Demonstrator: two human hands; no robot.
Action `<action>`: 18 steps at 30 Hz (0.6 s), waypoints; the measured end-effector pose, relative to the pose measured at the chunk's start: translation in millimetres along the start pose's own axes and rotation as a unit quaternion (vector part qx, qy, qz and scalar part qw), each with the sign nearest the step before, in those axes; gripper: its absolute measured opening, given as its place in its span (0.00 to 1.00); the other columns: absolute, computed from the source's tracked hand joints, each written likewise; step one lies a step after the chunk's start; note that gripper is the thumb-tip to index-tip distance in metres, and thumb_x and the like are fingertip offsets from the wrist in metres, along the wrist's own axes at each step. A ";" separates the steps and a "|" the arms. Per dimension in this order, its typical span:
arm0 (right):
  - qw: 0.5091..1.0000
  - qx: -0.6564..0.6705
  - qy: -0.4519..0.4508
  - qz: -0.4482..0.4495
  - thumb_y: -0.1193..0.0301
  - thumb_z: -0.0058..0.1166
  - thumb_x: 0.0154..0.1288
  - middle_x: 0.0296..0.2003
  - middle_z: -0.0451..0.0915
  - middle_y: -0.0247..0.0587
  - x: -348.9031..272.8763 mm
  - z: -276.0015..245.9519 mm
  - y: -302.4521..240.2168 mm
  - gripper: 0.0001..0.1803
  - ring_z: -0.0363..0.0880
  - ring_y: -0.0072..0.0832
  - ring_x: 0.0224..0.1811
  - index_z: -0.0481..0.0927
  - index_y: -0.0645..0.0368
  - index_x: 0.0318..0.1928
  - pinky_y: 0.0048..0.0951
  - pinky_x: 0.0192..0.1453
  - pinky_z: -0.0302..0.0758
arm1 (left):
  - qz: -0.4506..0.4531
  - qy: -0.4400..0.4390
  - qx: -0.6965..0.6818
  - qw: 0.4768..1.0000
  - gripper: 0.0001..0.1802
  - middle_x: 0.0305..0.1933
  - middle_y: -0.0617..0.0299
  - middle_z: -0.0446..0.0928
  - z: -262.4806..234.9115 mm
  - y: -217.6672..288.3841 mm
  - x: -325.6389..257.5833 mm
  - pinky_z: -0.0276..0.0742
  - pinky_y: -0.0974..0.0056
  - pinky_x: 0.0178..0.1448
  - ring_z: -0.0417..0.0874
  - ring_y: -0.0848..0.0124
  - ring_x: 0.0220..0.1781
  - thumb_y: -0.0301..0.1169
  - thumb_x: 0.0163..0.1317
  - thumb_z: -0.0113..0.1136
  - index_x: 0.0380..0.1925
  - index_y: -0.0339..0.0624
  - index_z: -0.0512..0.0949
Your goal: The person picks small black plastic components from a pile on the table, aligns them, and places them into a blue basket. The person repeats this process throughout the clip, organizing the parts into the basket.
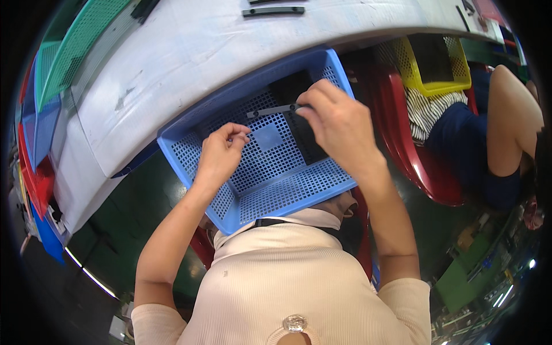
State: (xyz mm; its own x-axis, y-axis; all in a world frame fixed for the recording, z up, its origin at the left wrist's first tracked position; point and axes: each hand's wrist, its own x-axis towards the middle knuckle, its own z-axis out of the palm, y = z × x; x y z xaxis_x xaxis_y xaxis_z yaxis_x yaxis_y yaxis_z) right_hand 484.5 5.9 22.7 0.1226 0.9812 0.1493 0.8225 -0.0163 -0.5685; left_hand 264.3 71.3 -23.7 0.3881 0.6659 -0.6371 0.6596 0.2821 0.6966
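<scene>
A blue perforated plastic basket point(293, 190) sits on my lap, tilted against the table edge. Over it, my right hand point(339, 129) pinches one end of a narrow grey-and-black plastic strip point(270, 111) between thumb and fingers. The strip's free end points left, toward my left hand point(221, 152). That hand is closed with fingertips pressed together, just below the strip and apart from it. Whether it holds some small piece, I cannot make out. Behind the right hand, a dark flat panel point(307, 141) lies in the right part of the basket.
The white-covered table point(172, 75) runs along the far side, with dark strips point(273, 11) on it. Green point(75, 60) and blue baskets stand at left. A yellow basket point(440, 89), a red chair point(397, 132) and a seated person point(506, 126) are at right.
</scene>
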 end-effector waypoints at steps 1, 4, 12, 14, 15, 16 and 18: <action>1.000 -0.005 -0.011 -0.004 0.73 0.61 0.56 0.31 0.76 0.35 -1.9 14.1 1.4 0.05 0.80 0.33 0.33 0.79 0.58 0.33 0.32 0.32 0.77 | -0.005 0.007 0.010 1.000 0.13 0.38 0.61 0.83 -1.9 0.7 1.7 0.76 0.71 0.43 0.80 0.77 0.37 0.28 0.68 0.52 0.46 0.35 0.81; 1.000 -0.015 -0.019 0.018 0.74 0.61 0.57 0.32 0.77 0.36 2.1 48.8 2.9 0.05 0.81 0.35 0.34 0.80 0.58 0.35 0.34 0.34 0.78 | -0.009 0.011 0.010 1.000 0.14 0.42 0.61 0.83 -2.9 0.9 6.5 0.76 0.70 0.41 0.78 0.78 0.36 0.29 0.69 0.51 0.50 0.37 0.80; 0.990 -0.131 -0.048 -0.031 0.69 0.58 0.61 0.31 0.80 0.39 15.3 94.9 19.1 0.06 0.84 0.37 0.28 0.81 0.55 0.39 0.37 0.29 0.80 | -0.088 -0.003 -0.159 0.983 0.17 0.46 0.61 0.83 2.3 4.2 12.1 0.70 0.74 0.31 0.75 0.80 0.33 0.31 0.68 0.50 0.52 0.34 0.78; 0.987 -0.148 -0.038 -0.040 0.69 0.58 0.62 0.30 0.81 0.40 13.5 101.4 22.5 0.07 0.84 0.38 0.27 0.82 0.55 0.39 0.36 0.28 0.80 | -0.114 0.015 -0.197 0.974 0.17 0.47 0.60 0.82 0.0 1.0 14.2 0.70 0.73 0.30 0.75 0.80 0.32 0.31 0.68 0.50 0.52 0.34 0.78; 0.986 -0.156 -0.033 -0.043 0.68 0.57 0.62 0.30 0.81 0.40 13.0 103.1 23.8 0.07 0.84 0.38 0.26 0.82 0.55 0.39 0.36 0.28 0.80 | -0.127 0.015 -0.208 0.970 0.17 0.47 0.60 0.82 -1.2 1.2 15.3 0.71 0.72 0.31 0.75 0.79 0.33 0.31 0.68 0.50 0.52 0.34 0.78; 0.986 -0.162 -0.029 -0.041 0.68 0.58 0.62 0.30 0.81 0.40 12.5 103.2 24.6 0.07 0.84 0.38 0.26 0.82 0.55 0.39 0.35 0.28 0.80 | -0.140 0.014 -0.220 0.965 0.17 0.48 0.60 0.82 -2.6 2.6 16.4 0.72 0.71 0.32 0.75 0.78 0.33 0.30 0.67 0.50 0.52 0.34 0.78; 0.984 -0.173 -0.020 -0.037 0.68 0.58 0.63 0.30 0.81 0.40 10.7 101.9 23.0 0.07 0.84 0.38 0.26 0.82 0.55 0.39 0.35 0.27 0.81 | -0.155 0.012 -0.234 0.960 0.17 0.48 0.60 0.82 -5.6 1.5 17.4 0.72 0.70 0.33 0.75 0.77 0.33 0.30 0.67 0.50 0.51 0.33 0.78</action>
State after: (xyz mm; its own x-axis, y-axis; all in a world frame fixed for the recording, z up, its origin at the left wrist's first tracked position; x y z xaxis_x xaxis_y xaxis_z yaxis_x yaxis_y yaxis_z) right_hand 448.1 35.6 -71.2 0.0393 0.9888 0.1440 0.9692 -0.0026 -0.2463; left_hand 268.4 87.1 -31.9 0.2005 0.5144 -0.8338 0.3767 0.7452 0.5503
